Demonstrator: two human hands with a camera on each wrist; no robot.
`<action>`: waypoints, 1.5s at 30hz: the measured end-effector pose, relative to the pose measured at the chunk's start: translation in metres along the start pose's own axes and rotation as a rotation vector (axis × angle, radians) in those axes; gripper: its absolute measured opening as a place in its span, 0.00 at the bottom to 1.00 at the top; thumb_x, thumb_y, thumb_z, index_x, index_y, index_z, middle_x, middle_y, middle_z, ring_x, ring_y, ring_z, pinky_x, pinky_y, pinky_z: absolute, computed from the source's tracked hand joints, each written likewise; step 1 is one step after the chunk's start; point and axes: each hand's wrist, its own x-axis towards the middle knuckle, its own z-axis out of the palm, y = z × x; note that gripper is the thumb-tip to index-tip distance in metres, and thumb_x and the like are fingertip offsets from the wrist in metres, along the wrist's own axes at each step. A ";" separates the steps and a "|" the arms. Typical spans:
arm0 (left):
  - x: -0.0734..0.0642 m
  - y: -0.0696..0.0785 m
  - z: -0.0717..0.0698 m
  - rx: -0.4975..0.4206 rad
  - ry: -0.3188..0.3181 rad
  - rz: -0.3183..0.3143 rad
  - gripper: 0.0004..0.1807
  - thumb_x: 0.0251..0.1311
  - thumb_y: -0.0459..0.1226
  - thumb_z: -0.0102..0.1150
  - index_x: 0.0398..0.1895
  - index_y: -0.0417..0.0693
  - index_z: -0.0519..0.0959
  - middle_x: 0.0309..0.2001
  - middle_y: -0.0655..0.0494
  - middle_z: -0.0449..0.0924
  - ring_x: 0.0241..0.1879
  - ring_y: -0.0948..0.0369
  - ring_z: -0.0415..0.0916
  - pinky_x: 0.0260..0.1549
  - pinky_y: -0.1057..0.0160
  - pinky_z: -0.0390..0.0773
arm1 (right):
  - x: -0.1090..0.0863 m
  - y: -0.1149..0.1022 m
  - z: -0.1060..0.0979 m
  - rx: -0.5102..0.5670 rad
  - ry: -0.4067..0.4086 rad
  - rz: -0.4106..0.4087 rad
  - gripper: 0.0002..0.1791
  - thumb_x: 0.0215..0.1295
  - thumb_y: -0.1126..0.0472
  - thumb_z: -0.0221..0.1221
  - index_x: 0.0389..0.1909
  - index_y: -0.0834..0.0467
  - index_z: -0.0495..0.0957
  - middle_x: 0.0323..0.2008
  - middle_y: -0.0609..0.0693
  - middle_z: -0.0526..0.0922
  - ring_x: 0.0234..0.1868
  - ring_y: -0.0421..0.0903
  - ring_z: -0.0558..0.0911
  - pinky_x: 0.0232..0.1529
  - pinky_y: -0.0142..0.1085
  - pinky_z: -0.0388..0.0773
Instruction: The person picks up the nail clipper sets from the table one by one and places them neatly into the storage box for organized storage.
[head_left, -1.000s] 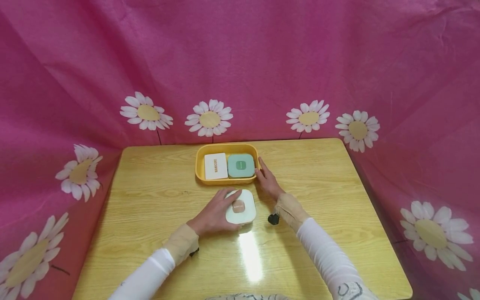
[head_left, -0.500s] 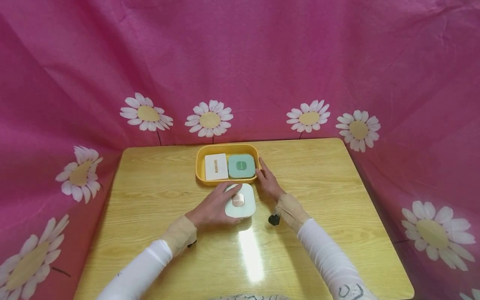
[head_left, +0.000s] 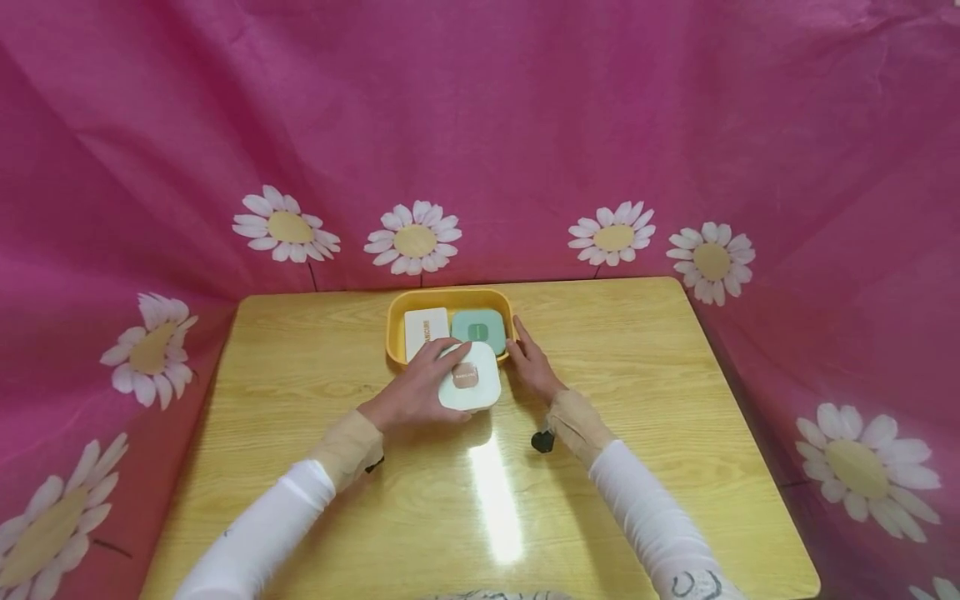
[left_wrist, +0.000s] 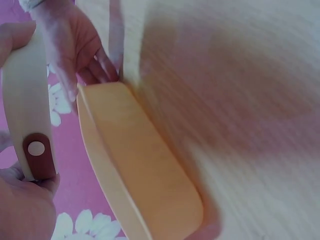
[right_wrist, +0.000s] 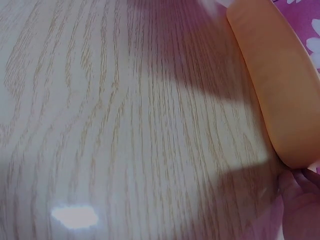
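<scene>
My left hand (head_left: 417, 385) grips a white rounded-square case (head_left: 483, 377) by its left side, thumb and fingers spread along its edges. A brown label marks its top, and the left wrist view shows a brown tab (left_wrist: 39, 155) with a round snap on its side. The case is raised and overlaps the front rim of a yellow tray (head_left: 396, 333) in the head view. Inside the tray are a white card-like box (head_left: 422, 327) lettered in gold, partly hidden by the left hand, and a green rounded case (head_left: 480, 325). My right hand (head_left: 534, 367) rests with extended fingers against the tray's right end.
The wooden table (head_left: 637, 400) carries the tray near its back edge. A pink curtain (head_left: 480, 125) with white daisies hangs behind and along both sides. Bright glare (head_left: 495, 500) lies on the tabletop in front of the hands.
My left hand has carried the white case forward and slightly left, from in front of the tray to over its front rim. The right hand has stayed at the tray's right end.
</scene>
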 end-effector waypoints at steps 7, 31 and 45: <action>0.016 -0.004 -0.013 -0.007 0.025 -0.011 0.62 0.45 0.56 0.83 0.83 0.50 0.60 0.76 0.47 0.61 0.73 0.50 0.59 0.71 0.45 0.68 | -0.001 0.001 -0.001 0.045 0.008 -0.034 0.36 0.87 0.55 0.44 0.86 0.52 0.40 0.78 0.66 0.61 0.76 0.62 0.67 0.77 0.54 0.58; 0.059 -0.024 -0.031 0.017 0.003 -0.038 0.62 0.50 0.47 0.83 0.84 0.46 0.55 0.79 0.41 0.56 0.75 0.45 0.56 0.71 0.43 0.66 | -0.002 0.002 0.002 0.010 0.023 -0.020 0.35 0.87 0.55 0.42 0.86 0.52 0.41 0.81 0.64 0.56 0.78 0.59 0.64 0.78 0.52 0.59; 0.086 -0.046 -0.026 -0.017 -0.052 -0.106 0.62 0.48 0.45 0.83 0.83 0.42 0.55 0.78 0.41 0.55 0.75 0.44 0.54 0.71 0.43 0.66 | -0.001 0.001 0.004 0.010 0.016 0.007 0.34 0.88 0.55 0.41 0.86 0.51 0.40 0.83 0.59 0.53 0.78 0.57 0.63 0.77 0.52 0.60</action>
